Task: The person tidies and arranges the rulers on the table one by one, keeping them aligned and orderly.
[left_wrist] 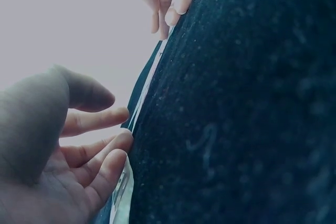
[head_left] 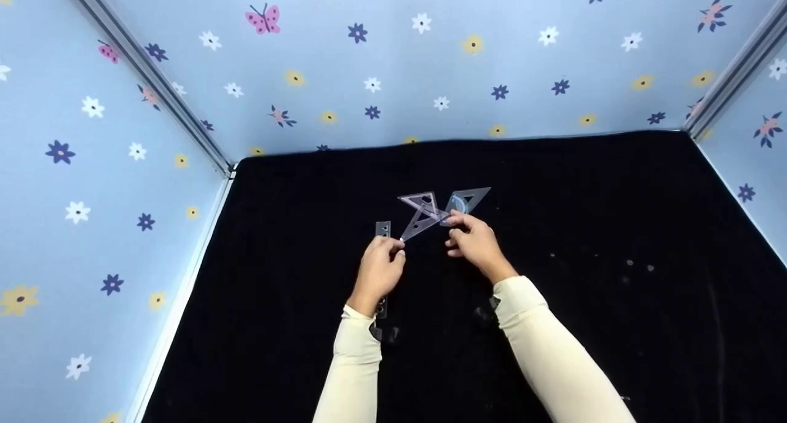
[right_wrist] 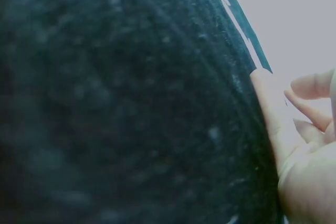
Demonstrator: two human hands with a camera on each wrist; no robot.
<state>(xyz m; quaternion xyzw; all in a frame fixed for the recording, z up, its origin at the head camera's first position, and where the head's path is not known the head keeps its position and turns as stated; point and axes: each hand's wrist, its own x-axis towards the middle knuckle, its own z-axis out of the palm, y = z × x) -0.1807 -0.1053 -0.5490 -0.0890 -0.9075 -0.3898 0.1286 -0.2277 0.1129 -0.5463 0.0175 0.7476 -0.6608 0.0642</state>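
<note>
Pale sleeves [head_left: 565, 355] reach in nearest the camera, ending in two bare hands over a black cloth [head_left: 553, 343]. At the left hand [head_left: 377, 269] the grip is loose: the fingertips rest at the near corner of the lower purple triangle [head_left: 411, 230], and the left wrist view shows the thumb well apart from them. At the right hand [head_left: 476, 237] the grip is slack too, the forefinger reaching out to the triangle's far end while the thumb stands off; I see nothing firmly held in either. That lower triangle lies between the hands, low against the cloth, and the upper purple triangle [head_left: 432, 203] overlaps it just beyond. Past the right fingertips a blue curved piece [head_left: 458, 203], perhaps a protractor, overlaps a clear triangle [head_left: 481, 195]. Beside the left hand runs a clear strip with cut-outs [head_left: 383, 227], probably a ruler, its middle hidden by the hand and wrist. I judge the work partway along: the see-through pieces are already out together on the cloth, and the strip lies apart from the triangles. Handling looks unfinished, as both hands are at the lower triangle, and the pieces beyond sit crossed at odd angles, neither separated nor lined up edge to edge.
</note>
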